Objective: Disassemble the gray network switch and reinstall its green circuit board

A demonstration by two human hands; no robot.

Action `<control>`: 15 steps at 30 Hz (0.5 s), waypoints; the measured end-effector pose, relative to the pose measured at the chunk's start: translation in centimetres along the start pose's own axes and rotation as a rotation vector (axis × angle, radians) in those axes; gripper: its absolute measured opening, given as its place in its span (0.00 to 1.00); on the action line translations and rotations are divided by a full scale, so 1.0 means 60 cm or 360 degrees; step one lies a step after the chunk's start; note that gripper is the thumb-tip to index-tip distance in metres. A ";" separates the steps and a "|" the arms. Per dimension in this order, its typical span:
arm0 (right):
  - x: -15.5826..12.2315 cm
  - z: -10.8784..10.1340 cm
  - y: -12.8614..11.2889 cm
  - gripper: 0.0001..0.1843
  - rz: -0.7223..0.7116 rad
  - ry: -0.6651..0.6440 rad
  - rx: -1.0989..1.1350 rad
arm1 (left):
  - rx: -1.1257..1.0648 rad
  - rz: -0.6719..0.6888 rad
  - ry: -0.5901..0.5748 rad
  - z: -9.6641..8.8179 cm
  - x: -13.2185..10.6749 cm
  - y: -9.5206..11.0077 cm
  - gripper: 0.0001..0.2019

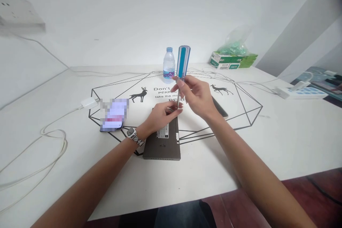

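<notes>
A screwdriver [184, 62] with a clear and blue handle stands almost upright, tip down. My right hand [197, 94] is closed round it where the handle meets the metal shaft. The thumb and fingers of my left hand [162, 115] pinch the shaft near its lower end, hiding the tip. Beneath that hand lies a flat dark grey metal device [162, 151] with a white label and a row of small slots along its near edge. The shaft comes down at the device's far right corner; any screw there is hidden by my fingers.
A phone with a blurred screen [114, 114] lies left, beside a white charger [89, 103] and cable. A water bottle [169, 65] stands behind. A dark flat object [219, 108] is partly behind my right wrist. Green boxes [227, 60] and a power strip [301, 92] sit right.
</notes>
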State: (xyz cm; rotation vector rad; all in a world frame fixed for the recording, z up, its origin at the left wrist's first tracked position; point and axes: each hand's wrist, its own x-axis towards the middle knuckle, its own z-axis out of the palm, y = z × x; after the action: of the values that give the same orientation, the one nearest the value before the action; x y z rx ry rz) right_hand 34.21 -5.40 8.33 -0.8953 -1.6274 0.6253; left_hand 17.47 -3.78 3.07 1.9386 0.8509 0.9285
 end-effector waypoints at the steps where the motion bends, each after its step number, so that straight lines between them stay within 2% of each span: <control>1: -0.002 -0.002 0.002 0.19 0.0041 0.0004 0.0001 | -0.0017 0.0021 -0.0039 -0.002 -0.001 0.000 0.14; 4: -0.012 -0.002 0.017 0.23 0.0159 0.0031 -0.0039 | 0.0002 0.0063 -0.0069 -0.006 -0.001 -0.002 0.14; 8: -0.026 -0.001 0.037 0.13 0.0261 -0.0039 0.0038 | -0.0046 0.0042 0.0041 0.000 0.007 -0.013 0.17; 12: -0.033 0.000 0.041 0.13 0.0342 -0.0053 0.0081 | -0.0141 0.0014 0.0127 0.010 0.015 -0.023 0.20; 15: -0.036 0.001 0.037 0.12 0.0304 -0.0032 0.0028 | -0.0067 -0.0010 0.0122 0.005 0.011 -0.020 0.17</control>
State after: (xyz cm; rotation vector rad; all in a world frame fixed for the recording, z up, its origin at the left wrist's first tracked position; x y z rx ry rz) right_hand 34.84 -5.90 5.35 -1.0422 -1.5630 0.7816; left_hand 17.81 -2.79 2.08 1.8734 0.8739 1.0144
